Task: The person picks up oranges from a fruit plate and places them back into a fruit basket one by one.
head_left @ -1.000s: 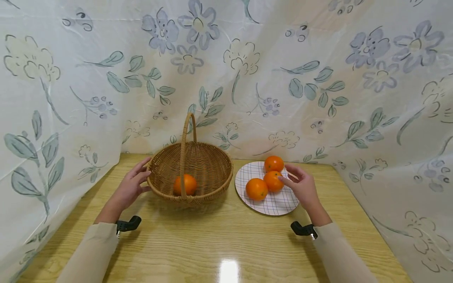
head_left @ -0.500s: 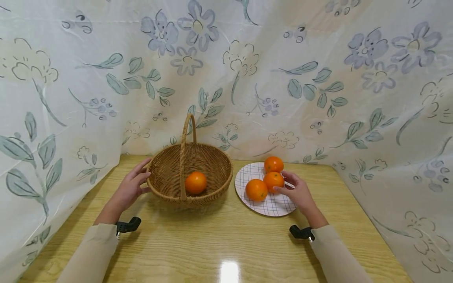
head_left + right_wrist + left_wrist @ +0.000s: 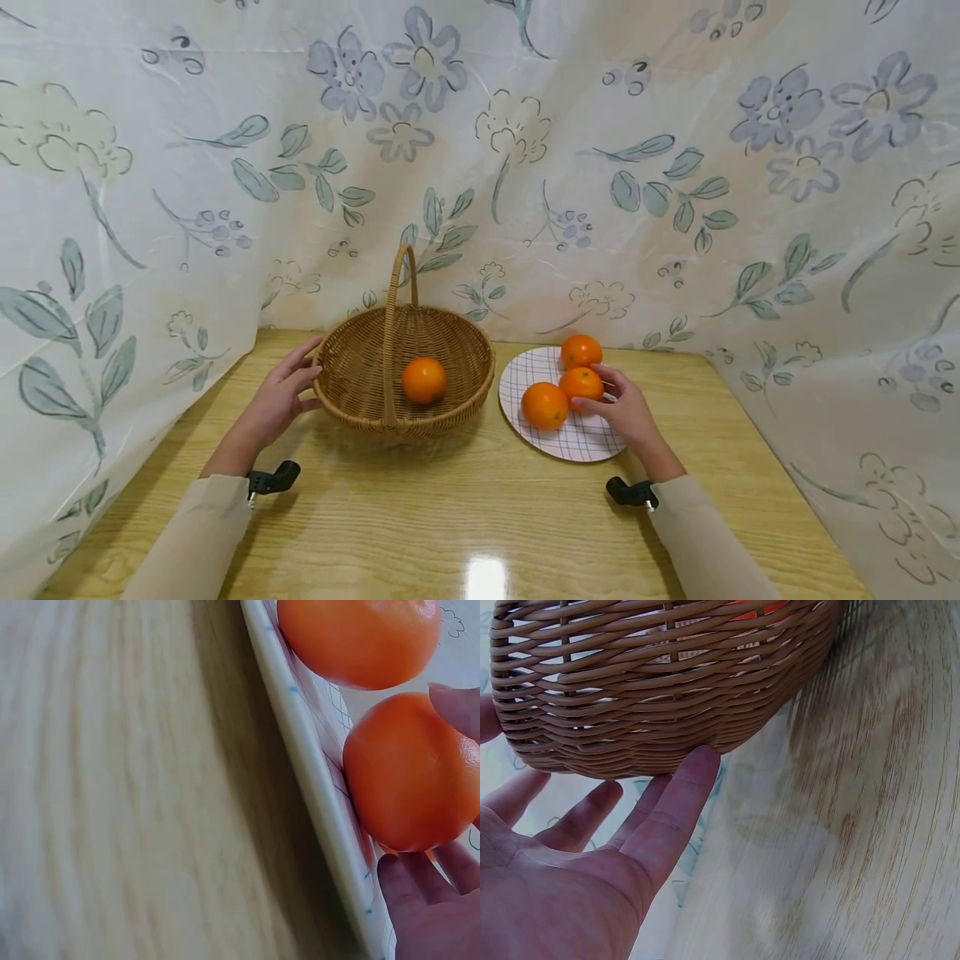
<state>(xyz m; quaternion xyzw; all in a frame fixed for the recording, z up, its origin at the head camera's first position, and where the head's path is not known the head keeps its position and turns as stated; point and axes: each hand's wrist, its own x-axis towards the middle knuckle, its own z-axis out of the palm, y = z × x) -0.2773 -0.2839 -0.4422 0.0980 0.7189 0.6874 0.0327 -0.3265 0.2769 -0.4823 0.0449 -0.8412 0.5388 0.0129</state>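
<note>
The left hand [image 3: 276, 398] touches the left side of the wicker basket [image 3: 352, 417] with spread fingertips; in the left wrist view they rest against the woven wall [image 3: 630, 712]. One orange [image 3: 424, 381] lies inside the basket, right of its handle. At the checkered plate [image 3: 585, 442], the right hand [image 3: 627, 412] has thumb and fingers around the middle orange [image 3: 581, 387]. The right wrist view shows that orange [image 3: 412, 776] between the thumb above and the fingers [image 3: 431, 885] below, resting at the plate.
Two more oranges lie on the plate, one behind [image 3: 581, 352] and one at the front left [image 3: 544, 406] of the middle orange. A floral cloth [image 3: 525, 250] hangs behind and at both sides of the wooden table [image 3: 420, 517].
The orange in the basket has rolled to the right. The right hand has moved left and closed in around the middle orange. The left hand has stayed at the basket.
</note>
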